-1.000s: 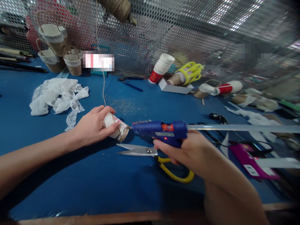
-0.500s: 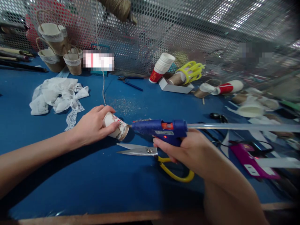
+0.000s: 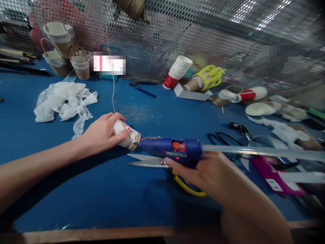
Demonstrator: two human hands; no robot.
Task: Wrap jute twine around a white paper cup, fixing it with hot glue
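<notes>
Gluing seems the step: your left hand (image 3: pixel 103 131) grips the cup (image 3: pixel 131 137), tilted beyond the scissors (image 3: pixel 149 163); your right hand (image 3: pixel 205 171) grips the glue gun (image 3: pixel 159 146), nozzle at its end. Next likely calls for steadiness.

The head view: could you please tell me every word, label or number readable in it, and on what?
No text is legible.
Glue gun: label too small to read.
Held cup: red print, too blurred.
Red cup: pale marking, too small.
Purple box: white patch, too blurred.
Pixelated patch at the back: unreadable.
</notes>
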